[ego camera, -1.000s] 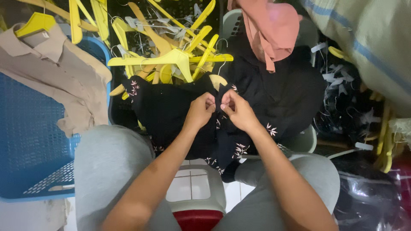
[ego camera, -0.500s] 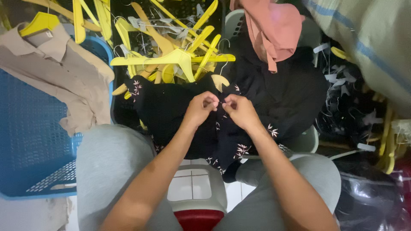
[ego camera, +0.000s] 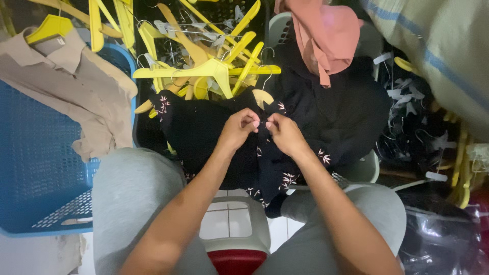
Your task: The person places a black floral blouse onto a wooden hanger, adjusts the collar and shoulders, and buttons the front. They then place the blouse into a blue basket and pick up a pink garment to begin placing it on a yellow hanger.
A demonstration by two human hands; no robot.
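Both hands meet over the lap: the left hand (ego camera: 238, 127) and the right hand (ego camera: 283, 133) have their fingers pinched narrow on one black fabric garment with pale floral print (ego camera: 214, 132), which drapes over the knees. Behind it lie many yellow plastic hangers (ego camera: 204, 71); one beige shirt (ego camera: 76, 91) drapes over one blue plastic basket (ego camera: 30, 168).

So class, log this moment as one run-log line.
left hand: pinching black floral garment | right hand: pinching same spot | behind: yellow hangers | left: beige shirt over blue basket
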